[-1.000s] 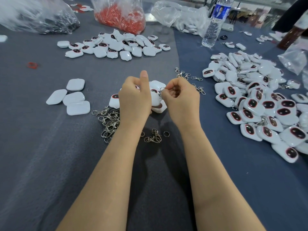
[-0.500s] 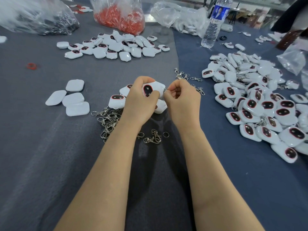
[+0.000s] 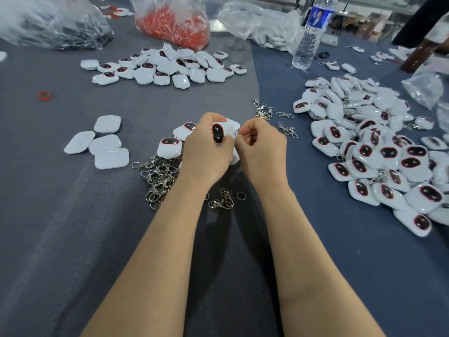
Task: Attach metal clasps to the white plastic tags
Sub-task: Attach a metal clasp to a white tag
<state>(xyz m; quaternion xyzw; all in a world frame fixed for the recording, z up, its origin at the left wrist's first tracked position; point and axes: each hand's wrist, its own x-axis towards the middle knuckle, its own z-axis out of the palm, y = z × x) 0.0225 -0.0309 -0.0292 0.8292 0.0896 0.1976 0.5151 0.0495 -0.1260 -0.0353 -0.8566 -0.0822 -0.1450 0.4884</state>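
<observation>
My left hand grips a white plastic tag with a black, red-rimmed oval face turned up. My right hand is curled just right of it, fingertips pinched at the tag's right edge; what it pinches is hidden. A pile of loose metal clasps lies under my left wrist. One more clasp with rings lies between my forearms. Two tags rest on the cloth beside my left hand.
Several face-down white tags lie at the left. A big heap of tags fills the right and another heap lies at the back. More clasps, a water bottle and a bag of red parts stand behind.
My left hand has turned the tag so its dark face points up and has drawn it a little toward me. My right hand has stayed pinched at the tag's edge.
</observation>
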